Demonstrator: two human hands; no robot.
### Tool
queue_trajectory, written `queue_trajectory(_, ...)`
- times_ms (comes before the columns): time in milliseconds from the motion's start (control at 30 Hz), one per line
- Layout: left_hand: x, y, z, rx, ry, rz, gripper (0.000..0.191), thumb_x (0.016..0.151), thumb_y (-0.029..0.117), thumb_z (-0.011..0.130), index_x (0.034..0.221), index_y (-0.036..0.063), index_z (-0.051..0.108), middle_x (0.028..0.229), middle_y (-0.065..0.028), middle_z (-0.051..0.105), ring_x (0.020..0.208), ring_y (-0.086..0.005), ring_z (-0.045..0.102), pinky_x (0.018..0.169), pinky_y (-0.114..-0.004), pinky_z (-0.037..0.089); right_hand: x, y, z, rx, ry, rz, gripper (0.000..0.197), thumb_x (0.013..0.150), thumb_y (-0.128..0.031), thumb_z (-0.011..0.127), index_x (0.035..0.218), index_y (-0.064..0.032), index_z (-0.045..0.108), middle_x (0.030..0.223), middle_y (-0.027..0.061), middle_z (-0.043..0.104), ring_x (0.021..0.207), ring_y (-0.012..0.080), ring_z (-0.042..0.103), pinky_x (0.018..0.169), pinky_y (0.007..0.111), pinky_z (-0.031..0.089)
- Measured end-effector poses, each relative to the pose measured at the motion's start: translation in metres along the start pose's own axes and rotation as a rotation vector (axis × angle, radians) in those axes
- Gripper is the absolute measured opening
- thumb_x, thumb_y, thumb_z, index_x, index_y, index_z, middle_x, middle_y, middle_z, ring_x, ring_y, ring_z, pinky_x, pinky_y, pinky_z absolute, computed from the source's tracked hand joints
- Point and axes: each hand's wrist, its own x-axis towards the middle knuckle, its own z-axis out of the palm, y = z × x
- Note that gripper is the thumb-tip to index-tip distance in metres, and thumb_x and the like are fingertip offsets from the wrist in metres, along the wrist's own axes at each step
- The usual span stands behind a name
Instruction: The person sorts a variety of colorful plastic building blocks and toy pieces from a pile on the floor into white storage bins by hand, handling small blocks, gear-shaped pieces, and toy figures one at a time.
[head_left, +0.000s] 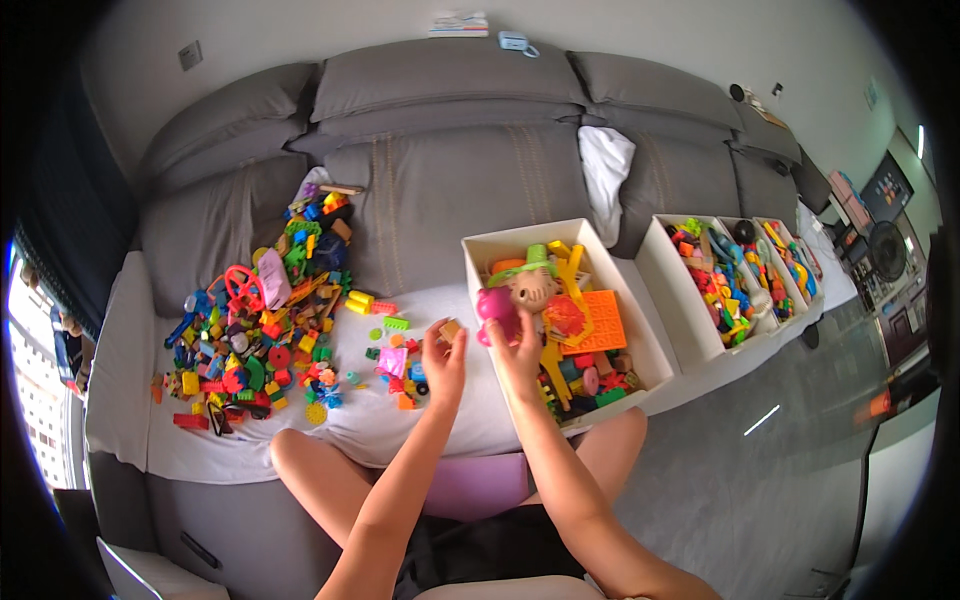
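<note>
My left hand holds a small tan wooden block between thumb and fingers, above the white cloth. A few small toys, among them a pink piece and a green brick, lie on the cloth just left of it. My right hand is at the left wall of a white box, with its thumb and fingers at a magenta plastic toy. Within that box are also an orange studded plate, a beige toy, yellow pieces and mixed blocks.
A large heap of mixed toys spreads over the left of the sofa seat. White compartments filled with toys stand at the right. A white cloth hangs over the grey sofa. A purple object lies between the person's legs.
</note>
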Motion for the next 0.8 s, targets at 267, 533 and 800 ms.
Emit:
queue_trajectory(267,-0.017,0.018,0.056,0.284,-0.284,0.251,0.041,0.074,0.011,0.068,0.112,0.0063,0.053,0.108,-0.0083,0.05,0.076,-0.0121,0.053,0.057,-0.023,0.046,0.035,0.025,-0.076,-0.112,0.299,-0.066,0.054,0.081,-0.007,0.059,0.126,0.0033,0.032,0.127,0.0189,0.037,0.114,0.0246,0.044,0.094,0.032,0.039)
queue_trajectory(533,-0.012,-0.043,-0.066,0.721,-0.161,0.271,0.02,0.073,0.004,0.059,0.093,0.0063,0.059,0.086,-0.0099,0.056,0.073,-0.025,0.054,0.063,-0.034,0.046,-0.036,0.012,0.012,-0.276,-0.172,-0.366,0.025,0.075,0.005,0.054,0.099,-0.0011,0.056,0.088,0.0136,0.06,0.078,0.0287,0.061,0.069,0.032,0.049)
queue_trajectory(800,0.006,-0.045,-0.121,1.151,-0.325,0.313,0.046,0.065,0.007,0.059,0.11,0.0127,0.055,0.105,-0.0098,0.054,0.098,-0.0292,0.048,0.085,-0.038,0.04,-0.069,0.122,0.045,-1.097,-0.468,-0.259,0.05,0.065,-0.01,0.066,0.113,-0.0092,0.051,0.113,0.0089,0.051,0.097,0.0328,0.051,0.081,0.039,0.045)
